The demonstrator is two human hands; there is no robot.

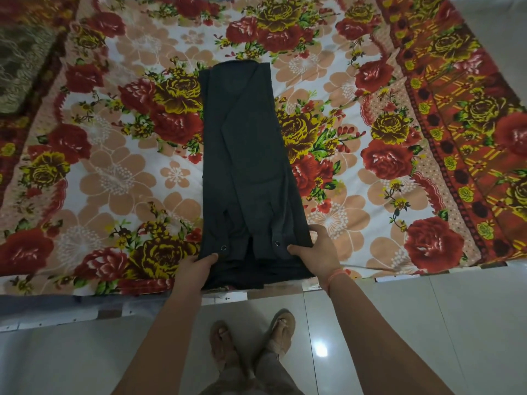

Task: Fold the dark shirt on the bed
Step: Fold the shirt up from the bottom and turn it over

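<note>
The dark shirt [245,155] lies on the flowered bed sheet [119,178] as a long narrow strip, both sides folded in toward the middle, its far end pointing away from me. Two cuffs with metal snaps lie near its close end. My left hand [196,269] pinches the near left corner of the strip. My right hand [316,252] grips the near right corner, thumb on top of the cloth. Both corners are at the bed's near edge, slightly raised.
A dark patterned cushion [20,61] lies at the bed's far left. The bed's near edge [85,309] runs across the view, with glossy pale floor tiles [427,323] below it. My sandalled feet [251,343] stand close to the bed.
</note>
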